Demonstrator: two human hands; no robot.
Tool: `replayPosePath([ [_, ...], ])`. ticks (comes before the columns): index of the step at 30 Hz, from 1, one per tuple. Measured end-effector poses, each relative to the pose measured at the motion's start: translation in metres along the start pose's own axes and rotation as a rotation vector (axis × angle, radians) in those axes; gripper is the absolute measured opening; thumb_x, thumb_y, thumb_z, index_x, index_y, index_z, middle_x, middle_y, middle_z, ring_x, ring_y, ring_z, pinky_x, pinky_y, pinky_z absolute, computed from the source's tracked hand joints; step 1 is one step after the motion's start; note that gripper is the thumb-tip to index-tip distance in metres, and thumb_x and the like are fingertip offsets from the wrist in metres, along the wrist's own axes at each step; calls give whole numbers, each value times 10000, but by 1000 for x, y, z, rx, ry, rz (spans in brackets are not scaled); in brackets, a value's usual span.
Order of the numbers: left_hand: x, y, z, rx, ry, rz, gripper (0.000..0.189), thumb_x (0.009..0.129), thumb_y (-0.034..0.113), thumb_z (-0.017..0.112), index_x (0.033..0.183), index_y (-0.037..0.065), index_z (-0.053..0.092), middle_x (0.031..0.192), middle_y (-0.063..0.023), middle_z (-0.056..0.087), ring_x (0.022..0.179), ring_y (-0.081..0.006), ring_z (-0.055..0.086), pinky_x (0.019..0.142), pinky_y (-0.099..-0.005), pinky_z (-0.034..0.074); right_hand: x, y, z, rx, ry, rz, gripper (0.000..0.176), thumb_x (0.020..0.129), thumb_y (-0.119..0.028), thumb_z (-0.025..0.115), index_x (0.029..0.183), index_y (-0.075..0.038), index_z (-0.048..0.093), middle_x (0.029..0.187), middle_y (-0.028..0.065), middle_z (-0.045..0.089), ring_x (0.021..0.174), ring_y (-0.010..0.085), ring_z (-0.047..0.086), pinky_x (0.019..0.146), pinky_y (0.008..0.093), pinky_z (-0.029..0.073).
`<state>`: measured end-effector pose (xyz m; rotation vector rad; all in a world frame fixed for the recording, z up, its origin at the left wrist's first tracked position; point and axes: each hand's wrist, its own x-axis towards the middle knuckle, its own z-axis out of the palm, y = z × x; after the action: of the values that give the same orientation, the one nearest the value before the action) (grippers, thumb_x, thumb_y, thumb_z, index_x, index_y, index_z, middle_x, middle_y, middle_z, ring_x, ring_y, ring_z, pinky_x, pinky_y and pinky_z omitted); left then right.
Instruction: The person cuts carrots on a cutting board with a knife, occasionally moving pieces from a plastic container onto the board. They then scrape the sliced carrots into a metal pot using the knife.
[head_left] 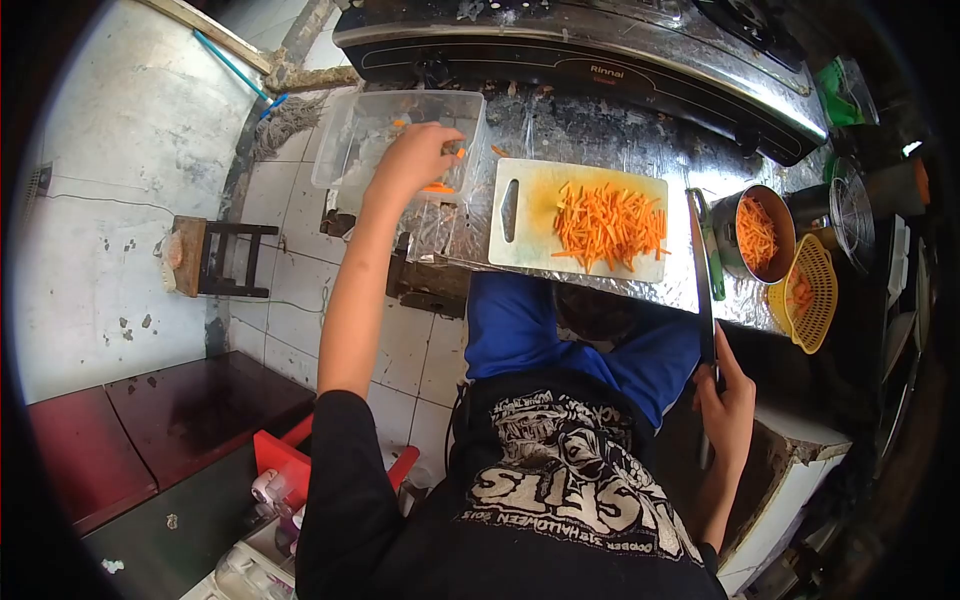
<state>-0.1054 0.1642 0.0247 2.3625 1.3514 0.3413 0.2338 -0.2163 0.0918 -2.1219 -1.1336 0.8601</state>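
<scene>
My left hand (413, 160) is over a clear plastic container (348, 150), its fingers curled with a small orange carrot piece (461, 153) at the tips. Other bits of carrot (438, 187) lie in the container. My right hand (727, 395) grips a long knife (700, 260) by its handle, over the table's front edge, blade pointing away from me. Between my hands, a white cutting board (525, 250) carries a heap of carrot strips (610, 228). A green-handled tool (712, 262) lies beside the knife blade.
On the right stand a metal pot (787, 232) with carrot strips and a yellow basket (822, 300) with carrot pieces inside. A black Rinnai stove (600, 75) borders the foil-covered table (450, 237) at the back. A small stool (235, 260) stands on the floor to the left.
</scene>
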Motion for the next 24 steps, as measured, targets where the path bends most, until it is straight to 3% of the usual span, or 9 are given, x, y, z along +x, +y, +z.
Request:
replayPosePath([
  [2, 10, 1, 6, 147, -67, 89, 244, 832, 72, 722, 1063, -5, 739, 1072, -159, 711, 902, -296, 709, 817, -400, 550, -1, -3, -1, 1, 4, -1, 579, 900, 20, 578, 1468, -77, 517, 685, 68, 582, 569, 71, 506, 572, 265, 449],
  [6, 17, 5, 6, 118, -95, 77, 217, 827, 68, 725, 1028, -11, 744, 1027, -171, 720, 893, -311, 712, 827, -395, 552, -4, -7, -3, 40, 15, 60, 564, 902, 13, 576, 1458, -69, 526, 677, 69, 571, 575, 66, 501, 577, 263, 446],
  [9, 17, 7, 4, 102, -96, 35, 179, 828, 54, 716, 991, -12, 747, 969, -180, 728, 879, -307, 718, 813, -382, 560, -7, -2, -3, 37, 29, 49, 559, 904, 10, 572, 1455, -71, 529, 665, 65, 564, 568, 68, 509, 574, 265, 450],
  [11, 18, 5, -3, 64, -84, -90, 167, 826, 32, 703, 983, -5, 749, 952, -186, 733, 860, -287, 726, 792, -362, 566, -6, -7, -1, 29, 34, 42, 558, 904, 8, 569, 1455, -71, 529, 661, 62, 562, 564, 70, 512, 572, 267, 450],
  [15, 15, 1, -2, 53, -119, -93, 182, 840, 37, 699, 1014, 12, 748, 951, -165, 744, 825, -245, 732, 773, -336, 566, -4, -13, 5, 75, -23, 46, 550, 904, 7, 565, 1448, -66, 532, 633, 56, 534, 546, 70, 460, 555, 260, 428],
  [17, 4, 8, -7, -177, 80, -78, 205, 866, 64, 711, 1062, 5, 733, 916, -129, 748, 803, -185, 721, 761, -306, 557, -3, -11, 9, 52, -31, 17, 546, 904, 6, 566, 1445, -62, 532, 624, 58, 521, 538, 70, 445, 548, 257, 421],
  [18, -5, 20, -13, -178, 76, -71, 205, 866, 64, 711, 1062, 5, 733, 916, -129, 748, 803, -185, 721, 761, -306, 557, -3, -11, 10, 55, -26, -6, 545, 904, 3, 567, 1444, -63, 534, 608, 60, 504, 528, 69, 439, 539, 257, 415],
  [20, -28, 48, -20, -649, 228, -101, 203, 902, 91, 711, 1085, 7, 728, 905, -100, 747, 818, -145, 705, 769, -292, 549, -3, -16, 14, 57, -16, -19, 544, 903, 1, 568, 1442, -64, 535, 591, 62, 488, 518, 68, 434, 529, 256, 409],
  [24, -64, 91, 22, -773, -1, -17, 198, 894, 132, 744, 1069, 41, 759, 921, -108, 765, 822, -222, 729, 765, -317, 560, 3, -13, 28, 98, -61, 13, 537, 904, -25, 584, 1438, -73, 542, 576, 58, 469, 518, 72, 434, 522, 259, 405],
])
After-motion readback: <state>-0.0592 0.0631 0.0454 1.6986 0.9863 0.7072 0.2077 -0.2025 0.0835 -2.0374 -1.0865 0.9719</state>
